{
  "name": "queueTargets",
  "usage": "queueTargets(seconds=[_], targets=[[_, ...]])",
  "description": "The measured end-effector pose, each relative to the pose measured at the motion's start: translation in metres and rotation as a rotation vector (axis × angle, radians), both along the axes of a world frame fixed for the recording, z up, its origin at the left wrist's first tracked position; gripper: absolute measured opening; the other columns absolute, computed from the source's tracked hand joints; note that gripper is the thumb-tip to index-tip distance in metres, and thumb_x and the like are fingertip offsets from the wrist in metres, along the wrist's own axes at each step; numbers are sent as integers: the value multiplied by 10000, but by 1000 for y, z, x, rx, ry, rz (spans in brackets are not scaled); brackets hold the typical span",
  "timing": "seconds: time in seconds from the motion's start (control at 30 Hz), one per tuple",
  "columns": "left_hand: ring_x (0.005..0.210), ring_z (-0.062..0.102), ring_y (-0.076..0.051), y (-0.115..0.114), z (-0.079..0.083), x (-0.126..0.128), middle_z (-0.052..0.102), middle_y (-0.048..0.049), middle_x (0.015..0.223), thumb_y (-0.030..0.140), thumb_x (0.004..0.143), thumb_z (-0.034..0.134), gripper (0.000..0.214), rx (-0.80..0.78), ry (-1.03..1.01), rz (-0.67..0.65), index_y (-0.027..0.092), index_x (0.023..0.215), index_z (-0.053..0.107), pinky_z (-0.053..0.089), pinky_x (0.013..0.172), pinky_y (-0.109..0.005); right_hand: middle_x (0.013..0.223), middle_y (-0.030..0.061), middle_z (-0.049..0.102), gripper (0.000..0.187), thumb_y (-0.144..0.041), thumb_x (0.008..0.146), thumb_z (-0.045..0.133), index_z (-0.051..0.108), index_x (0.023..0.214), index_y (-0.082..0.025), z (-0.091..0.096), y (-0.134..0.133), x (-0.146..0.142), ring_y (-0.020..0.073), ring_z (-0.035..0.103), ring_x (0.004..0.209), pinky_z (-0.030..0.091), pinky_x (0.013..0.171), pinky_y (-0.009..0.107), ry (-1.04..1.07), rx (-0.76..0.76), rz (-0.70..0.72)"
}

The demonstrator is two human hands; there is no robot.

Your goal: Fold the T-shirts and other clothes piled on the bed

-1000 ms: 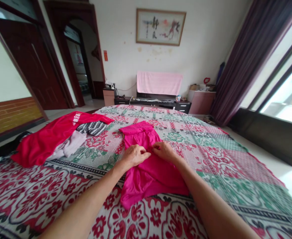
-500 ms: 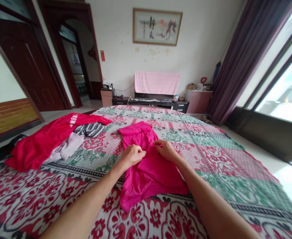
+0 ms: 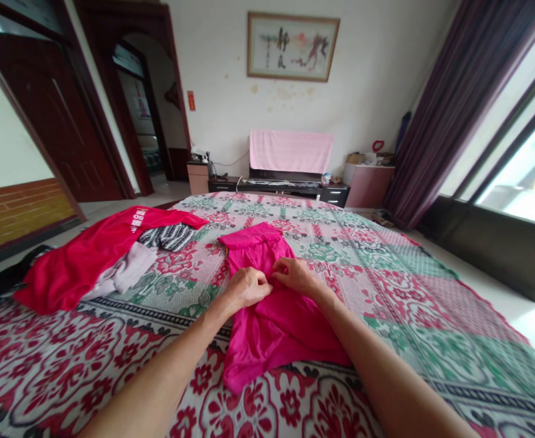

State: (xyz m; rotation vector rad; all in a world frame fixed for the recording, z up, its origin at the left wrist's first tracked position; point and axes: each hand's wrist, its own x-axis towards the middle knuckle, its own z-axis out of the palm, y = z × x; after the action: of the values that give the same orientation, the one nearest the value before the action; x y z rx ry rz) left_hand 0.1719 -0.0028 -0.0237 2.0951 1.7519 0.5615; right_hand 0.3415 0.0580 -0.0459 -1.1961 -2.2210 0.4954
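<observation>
A bright pink garment (image 3: 274, 334) lies spread on the patterned bedspread (image 3: 249, 410), its top part folded over and its middle creased. My left hand (image 3: 249, 287) is closed at the middle of the garment, thumb and fingers pinching the fabric. Just to its right, my right hand (image 3: 295, 275) also pinches the cloth between thumb and bent fingers. The fingertips of both hands almost meet. Whether the garment is a shirt or a dress I cannot tell, as the hands and right forearm cover parts of it.
Left of the garment lies a pile: a red top (image 3: 85, 255) with white print, a black-and-white striped cloth (image 3: 169, 236) and a pale pink cloth (image 3: 126, 267). Beyond the bed, a pink towel (image 3: 290, 151) drapes over a screen on a low black cabinet (image 3: 335, 194).
My right hand has moved left, closing the gap to my left hand at the garment's middle. The view has shifted slightly. The clothes pile stays put.
</observation>
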Motion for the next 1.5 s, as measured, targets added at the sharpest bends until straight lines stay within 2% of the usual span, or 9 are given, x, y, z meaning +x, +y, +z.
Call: queueTargets(seconds=[0.2,0.37,0.5,0.6,0.83,1.07,1.23,1.33,1.5], targets=[[679,617,-138,4,-4,-7,693,-21,734,214,731,586,299,65,-118,68,182,998,717,423,644,-218,701,19,686,111,-162,721,567,675,744,-149,15,-10,5,111,578,634,391,603,201,-13,-31,-95],[708,642,-158,9,-17,-8,692,-39,729,313,774,599,231,155,-92,82,183,933,706,428,654,-226,527,6,608,244,-331,783,546,630,636,-154,36,-23,12,102,536,497,328,480,196,-133,-235,-6],[752,659,-171,9,-19,-9,718,-56,784,245,774,574,200,162,-56,50,181,894,720,443,677,-230,658,57,669,270,-422,729,622,668,771,-159,28,-29,-4,145,589,606,330,507,215,-180,-69,-186],[811,668,-178,10,-20,-11,735,-61,855,208,767,555,232,156,-39,-22,194,898,745,459,732,-235,680,68,674,154,-301,714,619,661,752,-158,21,-28,-12,154,600,636,334,513,217,-222,-33,-285],[873,660,-189,11,-24,-13,725,-63,943,243,814,514,294,207,52,-130,252,984,754,474,824,-264,484,-13,569,79,-146,736,510,555,673,-160,26,-17,12,100,546,448,427,471,192,79,-618,-176],[910,664,-199,10,-21,-10,722,-72,982,221,828,477,353,222,152,-156,234,1090,712,494,846,-293,530,-17,605,104,-149,744,525,602,814,-147,34,-18,22,93,561,470,467,492,195,254,-697,-87],[943,671,-196,15,-21,-11,725,-86,1033,230,846,471,419,220,46,-107,199,1234,626,496,861,-285,518,-22,600,132,-132,742,516,620,824,-141,34,-20,20,83,542,455,450,475,185,240,-675,-71],[847,687,-156,20,-22,-14,740,-70,934,216,870,428,395,177,-49,-28,179,1196,648,505,805,-238,506,-25,589,114,-134,744,517,615,801,-138,33,-19,18,82,535,448,437,462,183,252,-671,-60],[570,652,-126,30,-19,-15,677,-17,599,184,809,443,350,8,-90,-31,171,1026,718,502,596,-199,514,-28,589,100,-129,734,533,606,802,-142,31,-19,15,92,555,475,427,462,183,262,-672,-41]])
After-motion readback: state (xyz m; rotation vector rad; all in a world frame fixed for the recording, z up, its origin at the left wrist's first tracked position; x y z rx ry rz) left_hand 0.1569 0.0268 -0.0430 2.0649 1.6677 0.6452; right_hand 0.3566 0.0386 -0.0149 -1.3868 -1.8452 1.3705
